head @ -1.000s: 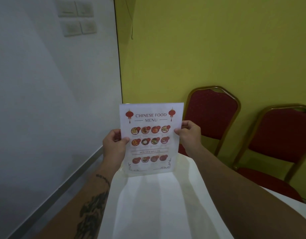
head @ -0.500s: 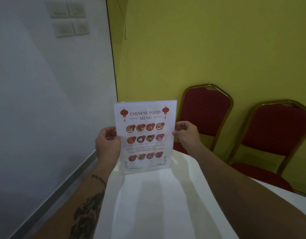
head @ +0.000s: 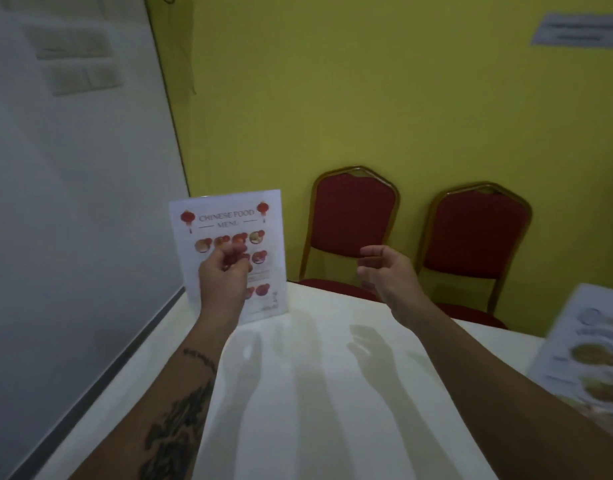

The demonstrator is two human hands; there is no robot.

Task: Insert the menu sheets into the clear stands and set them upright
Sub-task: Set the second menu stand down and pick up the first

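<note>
2 hands free: left hand [head: 222,275] curled before upright menu stand [head: 229,251]; right hand [head: 388,271] open, apart.

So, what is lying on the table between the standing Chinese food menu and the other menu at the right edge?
Nothing: the head view shows bare white tablecloth between the Chinese food menu and the other menu.

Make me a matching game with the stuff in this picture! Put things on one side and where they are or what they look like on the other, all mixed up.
Things:
1. Chinese food menu
2. right hand
3. chairs
4. second menu

Clues:
A. red, against the yellow wall
B. standing upright at the table's far left corner
C. at the picture's right edge, blurry
D. open in the air, holding nothing

Pairs: 1-B, 2-D, 3-A, 4-C
</note>
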